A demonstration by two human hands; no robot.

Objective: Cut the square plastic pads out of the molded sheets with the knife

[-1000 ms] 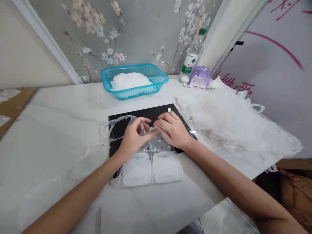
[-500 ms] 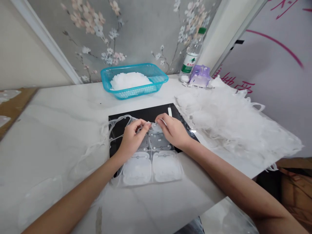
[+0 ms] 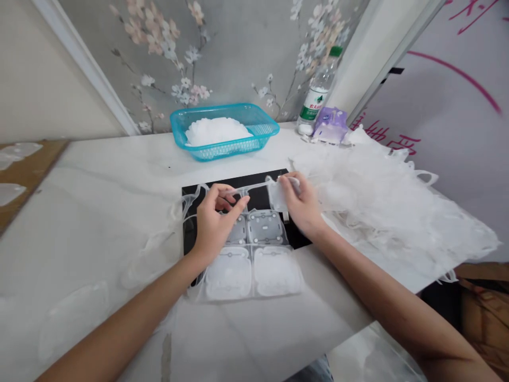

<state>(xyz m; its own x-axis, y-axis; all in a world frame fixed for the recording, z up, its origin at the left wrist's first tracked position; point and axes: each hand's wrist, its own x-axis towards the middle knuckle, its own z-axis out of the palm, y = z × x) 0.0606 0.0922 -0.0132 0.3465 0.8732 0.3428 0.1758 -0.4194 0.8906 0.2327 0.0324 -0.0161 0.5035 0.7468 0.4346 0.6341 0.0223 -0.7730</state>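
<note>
A translucent plastic sheet of rounded-square pieces [image 3: 266, 228] joined by a thin frame lies over a black board [image 3: 258, 199]. My left hand [image 3: 218, 223] is curled round the frame's upper strip [image 3: 254, 185], thumb reaching to the right. Between the thumb and fingers of my right hand [image 3: 304, 204] is a single translucent plastic piece [image 3: 277, 196], raised at the board's right side. Two whiter pieces [image 3: 277, 270] extend past the board's near edge. Part of the sheet is hidden behind my left hand.
Behind the board, a blue plastic basket [image 3: 186, 151] holds a heap of white pieces. To the right spreads a large pile of translucent plastic scraps [image 3: 377, 196]. A water bottle [image 3: 318, 98] and a purple packet [image 3: 331, 123] stand by the wall. More clear plastic [image 3: 75, 318] lies left.
My right hand has moved right, away from my left hand, with a plastic piece in its fingers. An open gap in the frame now shows the black board. The view has shifted slightly.
</note>
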